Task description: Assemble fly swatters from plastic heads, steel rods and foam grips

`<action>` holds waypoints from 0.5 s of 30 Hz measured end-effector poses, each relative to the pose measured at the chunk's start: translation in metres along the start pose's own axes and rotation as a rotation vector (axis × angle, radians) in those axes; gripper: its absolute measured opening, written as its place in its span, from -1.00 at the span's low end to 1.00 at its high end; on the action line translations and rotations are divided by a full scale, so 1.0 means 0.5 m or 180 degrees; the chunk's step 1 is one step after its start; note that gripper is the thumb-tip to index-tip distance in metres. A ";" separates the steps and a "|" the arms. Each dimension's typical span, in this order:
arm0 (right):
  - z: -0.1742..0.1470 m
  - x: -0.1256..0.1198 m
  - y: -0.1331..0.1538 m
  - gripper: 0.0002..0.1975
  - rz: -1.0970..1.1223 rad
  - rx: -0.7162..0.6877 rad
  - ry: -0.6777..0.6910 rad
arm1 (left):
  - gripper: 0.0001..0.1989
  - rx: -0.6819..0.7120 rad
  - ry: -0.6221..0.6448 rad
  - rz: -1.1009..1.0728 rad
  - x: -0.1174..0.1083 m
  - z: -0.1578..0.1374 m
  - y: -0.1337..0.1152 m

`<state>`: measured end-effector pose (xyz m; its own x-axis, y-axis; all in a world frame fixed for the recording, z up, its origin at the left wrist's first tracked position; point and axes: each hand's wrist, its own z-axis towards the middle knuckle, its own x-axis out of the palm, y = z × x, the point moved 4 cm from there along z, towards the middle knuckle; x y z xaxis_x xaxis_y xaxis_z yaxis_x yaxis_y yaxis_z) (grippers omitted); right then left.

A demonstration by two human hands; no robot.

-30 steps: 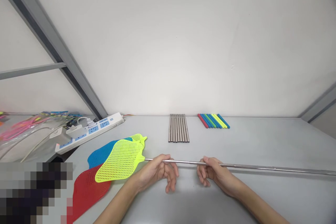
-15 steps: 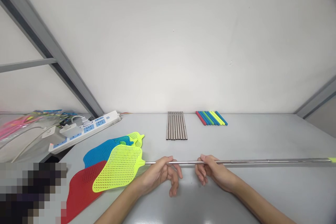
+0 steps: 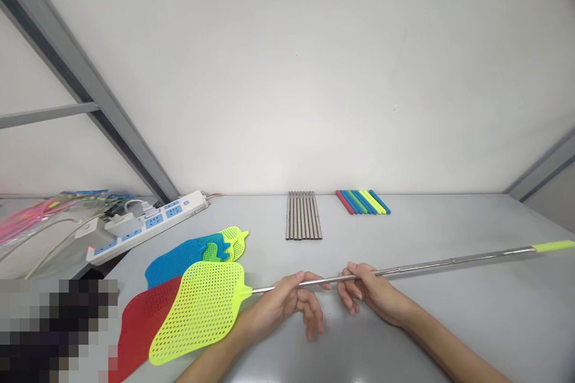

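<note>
A telescopic fly swatter with a yellow perforated head at left, a long extended metal rod and a yellow grip at far right is held across the front of me, its right end angled upward. My left hand pinches the rod near the head between thumb and index finger, the other fingers loosely curled below. Farther along the rod, my right hand holds it between thumb and fingers. Red and blue swatter heads lie beside and partly beneath the yellow one.
Several metal tubes lie side by side near the wall. To their right is a row of coloured grips. A white power strip with plugs stands at left, by plastic-wrapped items. Grey frame posts flank the table.
The swatter has tilted: its head dropped slightly and its right end rose, bringing the yellow grip further into view. My left hand has shifted slightly right.
</note>
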<state>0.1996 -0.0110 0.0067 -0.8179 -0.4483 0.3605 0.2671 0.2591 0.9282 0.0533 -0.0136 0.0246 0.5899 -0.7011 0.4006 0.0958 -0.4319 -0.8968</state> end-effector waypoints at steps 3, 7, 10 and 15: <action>-0.001 0.002 0.001 -0.57 0.0014 -0.0017 0.0003 | -0.50 0.0051 -0.0014 -0.0077 0.003 0.000 0.000; -0.002 0.006 0.001 -0.57 -0.0037 0.0017 -0.0006 | -0.50 0.0120 -0.0053 -0.0090 0.007 -0.001 -0.004; -0.002 0.006 0.000 -0.57 -0.0062 0.0008 -0.0032 | -0.55 0.0153 -0.0087 -0.0017 0.008 0.000 -0.006; 0.000 0.004 -0.007 -0.56 -0.0068 0.0032 -0.0059 | -0.53 0.0199 -0.0109 0.0049 0.003 0.003 -0.005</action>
<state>0.1972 -0.0129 0.0043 -0.8327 -0.4380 0.3387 0.2444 0.2581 0.9347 0.0552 -0.0130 0.0272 0.6187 -0.6870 0.3811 0.1358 -0.3842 -0.9132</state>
